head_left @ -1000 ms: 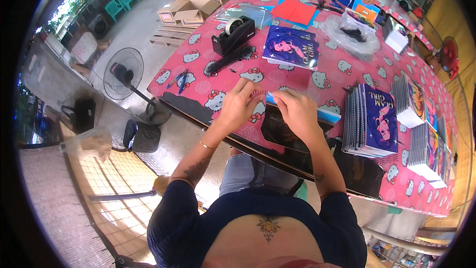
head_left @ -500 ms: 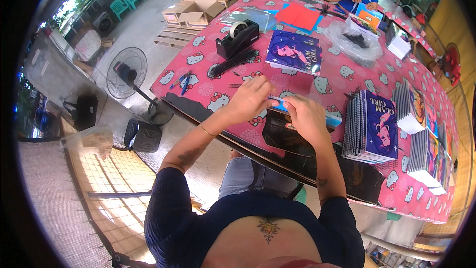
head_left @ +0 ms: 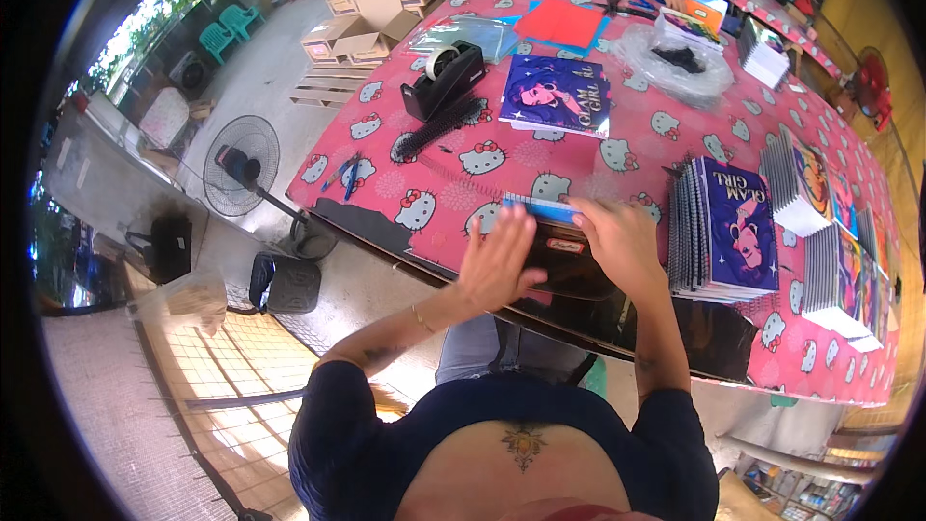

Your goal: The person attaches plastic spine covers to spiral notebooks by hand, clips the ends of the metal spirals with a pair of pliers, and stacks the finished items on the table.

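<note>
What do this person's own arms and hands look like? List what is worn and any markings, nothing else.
Both forearms are bare from the elbow down. Dark navy sleeves cover the upper arms. The left hand has a thin bangle at the wrist and a dark marking, perhaps a tattoo, further up the forearm. The right hand wears no glove; whether there are rings is too small to tell.
</note>
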### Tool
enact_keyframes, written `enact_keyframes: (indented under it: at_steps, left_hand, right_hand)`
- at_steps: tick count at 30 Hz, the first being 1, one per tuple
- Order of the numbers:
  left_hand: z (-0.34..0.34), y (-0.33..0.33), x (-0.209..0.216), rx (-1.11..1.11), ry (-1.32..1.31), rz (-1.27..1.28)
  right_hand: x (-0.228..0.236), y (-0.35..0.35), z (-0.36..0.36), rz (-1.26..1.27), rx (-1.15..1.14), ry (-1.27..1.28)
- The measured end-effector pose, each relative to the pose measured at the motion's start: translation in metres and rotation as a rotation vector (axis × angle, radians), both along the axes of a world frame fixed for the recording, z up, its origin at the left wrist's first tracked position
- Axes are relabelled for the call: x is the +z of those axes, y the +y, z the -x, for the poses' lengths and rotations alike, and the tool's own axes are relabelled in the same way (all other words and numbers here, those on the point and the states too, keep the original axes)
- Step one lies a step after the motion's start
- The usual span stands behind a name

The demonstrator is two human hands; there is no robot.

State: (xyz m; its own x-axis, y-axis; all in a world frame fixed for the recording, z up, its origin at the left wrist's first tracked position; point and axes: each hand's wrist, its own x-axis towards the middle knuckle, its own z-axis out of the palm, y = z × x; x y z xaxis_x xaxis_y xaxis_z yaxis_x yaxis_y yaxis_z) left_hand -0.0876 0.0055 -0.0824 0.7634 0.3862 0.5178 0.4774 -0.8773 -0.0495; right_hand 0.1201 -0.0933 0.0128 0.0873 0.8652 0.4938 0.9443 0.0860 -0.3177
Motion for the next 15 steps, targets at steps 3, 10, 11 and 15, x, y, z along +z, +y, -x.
enact_keyframes:
  at_steps: [3,10,11,15]
  left_hand:
    - [-0.031,0.043,0.078,0.141,-0.006,-0.129]
    - [-0.040,0.045,0.072,0.026,-0.029,-0.082]
    - [-0.045,0.043,0.076,0.012,0.029,-0.094]
    - [-0.012,-0.007,0.015,-0.172,0.136,0.142]
  right_hand:
    - [0.001,0.000,-0.007,-0.018,0.020,-0.043]
    - [0.000,0.002,-0.005,-0.025,0.032,-0.018]
    - [0.001,0.002,-0.007,-0.019,0.025,-0.014]
    - [-0.004,0.003,-0.006,-0.068,0.038,0.032]
